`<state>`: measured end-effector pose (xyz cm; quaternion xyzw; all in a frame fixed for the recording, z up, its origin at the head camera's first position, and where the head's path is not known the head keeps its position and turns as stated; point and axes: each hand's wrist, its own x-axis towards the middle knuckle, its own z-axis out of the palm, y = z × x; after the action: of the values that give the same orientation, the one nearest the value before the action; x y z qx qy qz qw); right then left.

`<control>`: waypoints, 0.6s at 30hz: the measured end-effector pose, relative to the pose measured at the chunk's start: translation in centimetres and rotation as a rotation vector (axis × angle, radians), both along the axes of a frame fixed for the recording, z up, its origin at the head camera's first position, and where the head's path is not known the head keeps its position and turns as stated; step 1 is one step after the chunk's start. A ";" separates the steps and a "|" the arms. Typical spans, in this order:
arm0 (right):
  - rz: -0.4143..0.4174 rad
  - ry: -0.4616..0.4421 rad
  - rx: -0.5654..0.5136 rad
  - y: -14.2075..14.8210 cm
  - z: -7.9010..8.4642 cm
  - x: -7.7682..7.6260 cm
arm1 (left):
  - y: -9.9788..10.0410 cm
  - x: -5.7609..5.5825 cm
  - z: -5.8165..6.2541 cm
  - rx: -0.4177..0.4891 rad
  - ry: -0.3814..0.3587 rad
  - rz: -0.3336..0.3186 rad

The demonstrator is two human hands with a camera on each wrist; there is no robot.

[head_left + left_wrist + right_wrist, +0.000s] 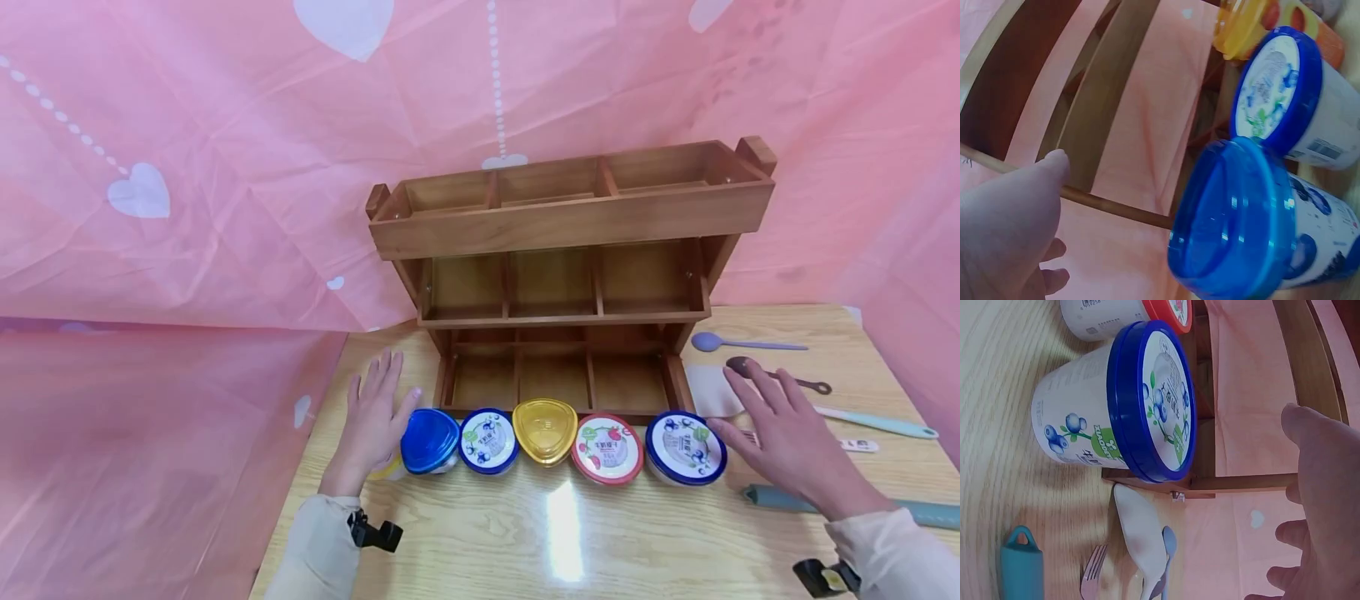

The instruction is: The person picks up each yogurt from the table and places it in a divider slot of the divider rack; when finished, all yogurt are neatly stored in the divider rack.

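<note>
My left hand (pixel 372 423) hovers with fingers spread at the left end of a row of tubs. Nearest it is a tub with a translucent blue lid (pixel 430 440); the left wrist view shows thumb and lid apart. Partly hidden behind this hand is something yellow (pixel 388 469). Along the row come a round blueberry tub (pixel 488 442), a yellow-lidded tub (pixel 545 431), a red-rimmed strawberry tub (pixel 607 448) and a larger blue-rimmed blueberry tub (pixel 686 447). Right of that last tub, my right hand (pixel 791 442) is held over utensils, fingers apart, holding nothing.
Behind the tubs stands a tiered wooden rack (pixel 570 218) with divided compartments. On the right lie a purple spoon (pixel 706 341), a dark-handled utensil (pixel 813 386), a white-bladed spatula (pixel 711 392), a fork (pixel 1092 572) and a teal-handled tool (pixel 930 512). Pink cloth (pixel 225 275) hangs behind.
</note>
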<state>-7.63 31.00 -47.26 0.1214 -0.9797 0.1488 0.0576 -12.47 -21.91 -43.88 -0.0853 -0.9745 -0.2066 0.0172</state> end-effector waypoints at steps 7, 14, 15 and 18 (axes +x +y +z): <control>-0.017 -0.004 -0.130 -0.3 0.0 0.4 | 0.0 -1.1 0.8 0.189 0.050 0.031; -0.049 -0.085 -0.186 -0.8 -0.2 1.1 | 0.3 -2.5 1.9 0.330 0.056 0.058; -0.051 -0.095 -0.192 -0.9 -0.3 1.3 | 0.4 -2.7 2.1 0.351 0.056 0.059; -0.059 -0.119 -0.212 -1.0 -0.5 1.6 | 0.7 -3.5 2.7 0.455 0.058 0.051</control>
<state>-6.06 29.99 -47.74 0.0769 -0.9633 0.2567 0.0159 -16.01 -21.22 -41.16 -0.0607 -0.9038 -0.4180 0.0691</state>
